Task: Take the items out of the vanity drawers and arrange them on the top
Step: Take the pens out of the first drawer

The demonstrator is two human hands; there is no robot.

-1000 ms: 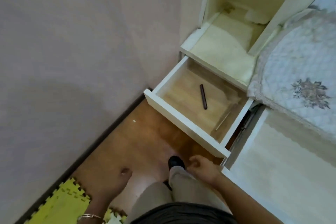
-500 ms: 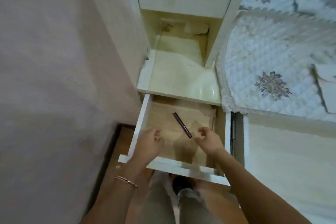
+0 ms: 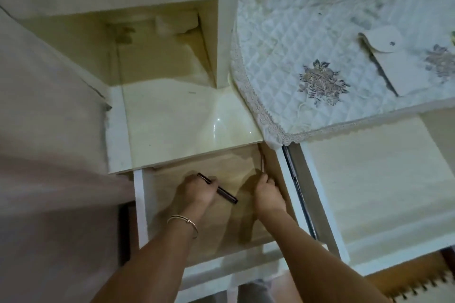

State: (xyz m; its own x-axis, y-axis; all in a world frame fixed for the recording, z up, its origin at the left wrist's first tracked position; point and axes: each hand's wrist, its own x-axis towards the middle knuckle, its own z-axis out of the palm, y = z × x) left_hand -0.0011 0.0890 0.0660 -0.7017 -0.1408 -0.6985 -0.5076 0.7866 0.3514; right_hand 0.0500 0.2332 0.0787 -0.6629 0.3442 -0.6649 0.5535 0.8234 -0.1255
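In the open white drawer [image 3: 139,206], the left hand [image 3: 195,190] clamps a slim dark stick [image 3: 227,196], while the right hand [image 3: 268,195] meets a thin pale rod [image 3: 262,161] by the right wall, grip unclear.

In the open drawer [image 3: 139,204], a slim dark pen [image 3: 227,196] is gripped by the left hand [image 3: 197,190]; a thin pale stick [image 3: 262,162] along the right wall is touched by the right hand [image 3: 268,193].

Cream counter [image 3: 172,118] is carrying a quilted cloth [image 3: 283,39] with a pouch [image 3: 396,69] sitting on it. Open drawer [image 3: 140,204] is holding a dark pen [image 3: 225,194] and a thin stick [image 3: 262,161] by its right wall.
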